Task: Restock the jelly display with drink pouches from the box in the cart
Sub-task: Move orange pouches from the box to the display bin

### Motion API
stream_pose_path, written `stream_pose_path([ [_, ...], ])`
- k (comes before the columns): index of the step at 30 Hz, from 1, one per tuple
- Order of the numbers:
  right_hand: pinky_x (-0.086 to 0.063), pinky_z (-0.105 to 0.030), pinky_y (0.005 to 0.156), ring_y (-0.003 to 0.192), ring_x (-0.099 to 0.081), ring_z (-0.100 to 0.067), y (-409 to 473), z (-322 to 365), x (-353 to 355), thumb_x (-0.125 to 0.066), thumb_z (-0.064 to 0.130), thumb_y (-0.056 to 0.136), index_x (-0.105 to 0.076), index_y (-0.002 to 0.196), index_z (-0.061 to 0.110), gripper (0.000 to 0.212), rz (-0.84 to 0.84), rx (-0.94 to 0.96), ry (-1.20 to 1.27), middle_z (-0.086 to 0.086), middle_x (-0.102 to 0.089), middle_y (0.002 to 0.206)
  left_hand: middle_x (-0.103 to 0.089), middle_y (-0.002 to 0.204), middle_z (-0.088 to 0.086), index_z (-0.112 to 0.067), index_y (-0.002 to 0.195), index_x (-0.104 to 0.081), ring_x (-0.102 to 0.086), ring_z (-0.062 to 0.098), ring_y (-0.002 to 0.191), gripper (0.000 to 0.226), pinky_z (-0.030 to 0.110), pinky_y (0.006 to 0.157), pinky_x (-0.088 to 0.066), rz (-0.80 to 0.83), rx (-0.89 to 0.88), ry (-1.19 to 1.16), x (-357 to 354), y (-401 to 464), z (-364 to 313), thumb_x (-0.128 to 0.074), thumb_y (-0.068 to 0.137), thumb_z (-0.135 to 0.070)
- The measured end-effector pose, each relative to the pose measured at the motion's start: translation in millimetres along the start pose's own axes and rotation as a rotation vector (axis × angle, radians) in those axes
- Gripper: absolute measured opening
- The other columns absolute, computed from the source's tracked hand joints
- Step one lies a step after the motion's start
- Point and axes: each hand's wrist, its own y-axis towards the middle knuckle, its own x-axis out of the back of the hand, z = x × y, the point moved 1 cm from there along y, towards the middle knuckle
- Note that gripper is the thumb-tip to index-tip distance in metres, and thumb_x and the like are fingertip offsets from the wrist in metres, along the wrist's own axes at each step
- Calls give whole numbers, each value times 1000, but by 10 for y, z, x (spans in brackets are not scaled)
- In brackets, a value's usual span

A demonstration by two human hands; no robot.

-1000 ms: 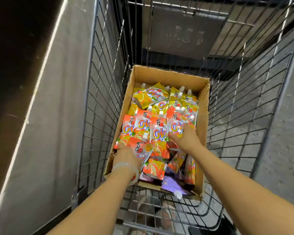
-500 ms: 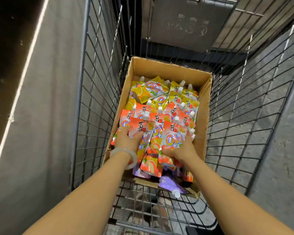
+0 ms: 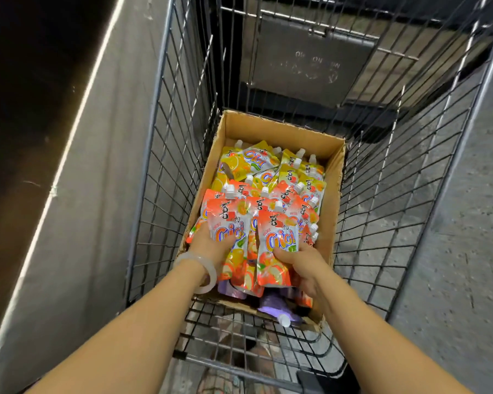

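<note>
An open cardboard box (image 3: 279, 131) sits inside a wire cart (image 3: 165, 155). It is full of spouted drink pouches: yellow ones (image 3: 248, 163) at the far end, orange-red ones (image 3: 293, 200) in the middle, purple ones (image 3: 271, 305) at the near end. My left hand (image 3: 211, 245) grips a bunch of orange-red pouches (image 3: 228, 223) at the box's near left. My right hand (image 3: 302, 265) grips another bunch of orange-red pouches (image 3: 276, 237) beside it, thumb on the front pouch. Both bunches are lifted and tilted up toward me.
A grey slanted panel (image 3: 69, 223) runs close along the cart's left side. Grey concrete floor (image 3: 453, 251) lies to the right. The cart's folded dark flap (image 3: 310, 58) stands at its far end. A pale bangle (image 3: 202, 268) circles my left wrist.
Both hands have gathered orange-red pouches and raised them toward me, out of the pile. The view has tipped so the box sits lower and nearer.
</note>
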Motion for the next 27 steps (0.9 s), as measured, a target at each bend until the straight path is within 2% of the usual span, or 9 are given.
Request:
stream_pose_path([
  [2, -55, -49, 84, 91, -67, -30, -126, 75, -33, -75, 3, 75, -53, 118, 12, 49, 38, 44, -4, -8, -70, 100, -64, 116, 7, -11, 124, -52, -62, 27, 105, 43, 42, 90, -52, 64, 9, -44, 65, -137, -55, -67, 84, -9],
  [5, -52, -33, 63, 71, -64, -22, -376, 231, -56, -69, -2, 80, -47, 114, 20, 46, 155, 72, -16, -3, -68, 90, -66, 97, 7, -12, 110, -58, -63, 25, 89, 35, 35, 78, -53, 86, 4, -83, 192, -380, -156, -62, 83, 9],
  [9, -46, -22, 46, 68, -61, -19, -736, 430, -16, -61, 13, 90, -56, 100, 12, 12, 226, 216, -71, -1, -67, 84, -66, 81, 3, -10, 102, -59, -61, 14, 67, 34, 24, 58, -50, 89, -68, -98, 303, -756, -309, -61, 79, 15],
  [12, -41, -21, 35, 61, -62, -17, -1010, 500, 35, -60, 24, 91, -50, 128, 14, 39, 301, 331, -132, -10, -68, 104, -62, 71, 3, -8, 98, -59, -60, 4, 48, 30, 17, 42, -47, 53, -110, -151, 349, -1096, -352, -62, 79, 16],
  [15, -54, -27, 57, 69, -68, -9, -1297, 509, 133, -60, 15, 91, -54, 117, 24, 29, 398, 427, -160, -3, -70, 105, -63, 74, 6, -8, 91, -59, -61, 13, 58, 30, 25, 56, -53, -11, -162, -228, 323, -1498, -300, -63, 77, 18],
  [18, -54, -44, 87, 91, -69, -21, -1634, 446, 229, -62, 10, 89, -57, 113, 23, 29, 483, 506, -252, 0, -72, 101, -67, 89, 11, -15, 90, -60, -64, 23, 74, 35, 33, 67, -56, -93, -189, -342, 253, -1983, -150, -66, 76, 16],
  [22, -57, -41, 80, 87, -69, -23, -2120, 258, 253, -61, 9, 89, -57, 111, 21, 25, 605, 569, -352, -4, -72, 99, -68, 87, 9, -10, 98, -60, -66, 18, 69, 35, 30, 60, -58, -176, -210, -495, 154, -2631, 163, -63, 77, 18],
  [24, -59, -37, 74, 84, -70, -23, -2380, 136, 192, -61, 8, 89, -58, 108, 21, 24, 663, 604, -426, -5, -73, 97, -68, 94, 13, -6, 108, -58, -65, 25, 79, 42, 34, 67, -58, -221, -213, -555, 167, -2942, 333, -66, 74, 17],
  [27, -58, -43, 83, 96, -69, -29, -2734, -128, 19, -64, 6, 86, -57, 116, 12, 31, 750, 670, -521, -11, -72, 105, -69, 94, 11, -7, 108, -60, -66, 25, 83, 46, 41, 78, -56, -340, -214, -604, 278, -3417, 662, -73, 68, 12],
])
